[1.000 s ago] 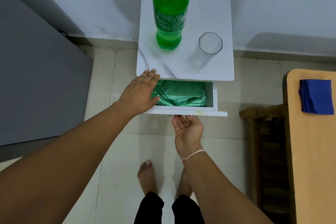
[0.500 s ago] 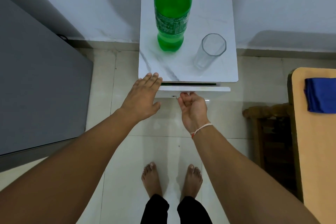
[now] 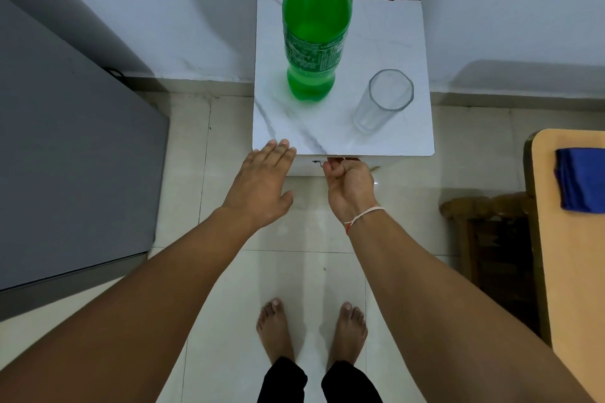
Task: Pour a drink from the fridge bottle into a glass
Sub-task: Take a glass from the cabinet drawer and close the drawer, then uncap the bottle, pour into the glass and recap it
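Grey, flat-fronted fridge [image 3: 75, 154] fills the left of the frame, door closed. At upper centre stands a white marble-patterned side table [image 3: 386, 29] against the wall, its drawer front [image 3: 307, 167] flush or nearly so beneath the near edge; the seam is partly hidden.

The green bottle [image 3: 316, 33], blue cap on, stands upright on the table's rear left. Level of contents cannot be read through the tinted plastic. The empty glass [image 3: 383, 101] stands upright to the right of the bottle, apart from it, towards the table's front right.

The left hand [image 3: 262, 185], at centre frame, is spread with fingers straight, tips resting at the table's front-left edge; it holds nothing. The right hand [image 3: 348, 185] is curled against the drawer front below the table edge, thumb and fingers pinched together, apparently on a small pull; the pull itself is too small to confirm.

Risks, in my judgement:
- A jolt through the drawer or table edge could rock the tall bottle, which looks top-heavy, and send it into the glass.
- Neither vessel is held; pouring is not begun and the cap is on.
- If the drink is carbonated, shaking could cause foaming on opening.
- The narrow glass near the front edge could be clipped by a rising right forearm.
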